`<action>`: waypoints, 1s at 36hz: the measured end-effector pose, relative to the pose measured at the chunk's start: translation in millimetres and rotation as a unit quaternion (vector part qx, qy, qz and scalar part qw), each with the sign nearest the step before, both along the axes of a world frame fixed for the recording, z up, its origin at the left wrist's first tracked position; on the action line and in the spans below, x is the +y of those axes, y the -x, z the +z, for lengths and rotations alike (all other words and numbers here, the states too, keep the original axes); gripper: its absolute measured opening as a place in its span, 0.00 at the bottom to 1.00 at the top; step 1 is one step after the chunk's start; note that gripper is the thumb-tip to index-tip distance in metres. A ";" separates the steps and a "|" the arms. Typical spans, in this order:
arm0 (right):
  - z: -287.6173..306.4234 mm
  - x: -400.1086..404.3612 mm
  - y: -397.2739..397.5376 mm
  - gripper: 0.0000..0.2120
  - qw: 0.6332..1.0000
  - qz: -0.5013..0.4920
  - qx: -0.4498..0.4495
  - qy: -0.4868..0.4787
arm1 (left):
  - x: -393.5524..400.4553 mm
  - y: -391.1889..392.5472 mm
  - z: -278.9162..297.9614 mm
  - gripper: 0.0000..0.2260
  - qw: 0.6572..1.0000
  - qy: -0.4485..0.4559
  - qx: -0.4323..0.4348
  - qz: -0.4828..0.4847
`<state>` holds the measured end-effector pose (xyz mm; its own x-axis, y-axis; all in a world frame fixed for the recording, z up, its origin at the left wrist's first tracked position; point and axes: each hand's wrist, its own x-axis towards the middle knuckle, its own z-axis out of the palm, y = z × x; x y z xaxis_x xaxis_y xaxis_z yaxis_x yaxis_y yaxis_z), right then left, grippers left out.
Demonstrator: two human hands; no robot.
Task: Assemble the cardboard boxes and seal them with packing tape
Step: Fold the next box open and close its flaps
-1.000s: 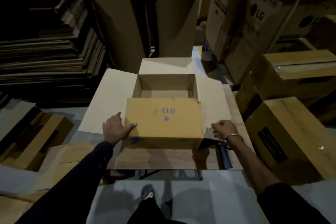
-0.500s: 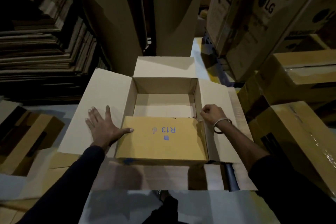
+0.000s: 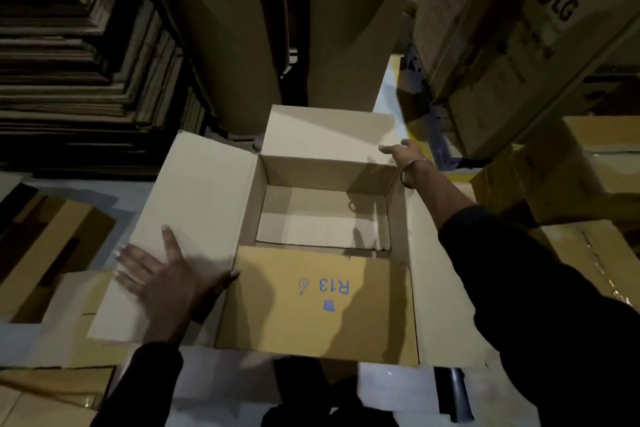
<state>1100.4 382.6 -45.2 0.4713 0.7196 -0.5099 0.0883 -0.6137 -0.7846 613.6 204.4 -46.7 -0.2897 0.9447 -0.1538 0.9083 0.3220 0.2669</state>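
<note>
Now the right hand [image 3: 403, 151] has left the near right corner of the open brown cardboard box [image 3: 322, 218], where it rested half a second ago, and reaches to the far side. Its fingers are stretched out, the tips touching the right end of the pale far flap [image 3: 329, 133], which stands tilted up beyond the box opening. Whether the thumb grips the flap edge cannot be told.

The left hand [image 3: 162, 274] is spread flat, palm down, pressing the wide pale left flap [image 3: 194, 204] outward; it sat in much the same spot before, its thumb reaching toward the near flap.

The near flap, tan cardboard printed "R13" in blue [image 3: 318, 302], lies folded inward between the two arms, covering the closer half of the opening. The box sits directly in front of the person, between both hands.

Judging from this, the far flap is likely next to be folded in, then the side flaps. No tape is applied yet, so sealing remains ahead.
</note>
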 end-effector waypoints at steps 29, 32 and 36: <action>-33.1 -157.2 9.1 0.48 0.861 0.330 -0.386 -0.032 | -50.0 -59.6 87.4 0.42 0.986 -0.160 0.044 0.028; -38.1 -178.5 16.1 0.44 0.810 0.375 -0.450 -0.019 | -66.5 -82.8 94.6 0.41 0.984 -0.176 0.034 -0.005; -37.3 -191.7 18.8 0.34 0.821 0.375 -0.430 -0.001 | -85.3 -124.8 98.3 0.43 0.982 -0.185 0.003 -0.049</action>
<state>1081.6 191.0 -82.5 0.0808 0.9725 -0.2182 0.9630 -0.1326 -0.2346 738.3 119.1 51.6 -0.1940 0.9592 0.2058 0.9321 0.1148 0.3435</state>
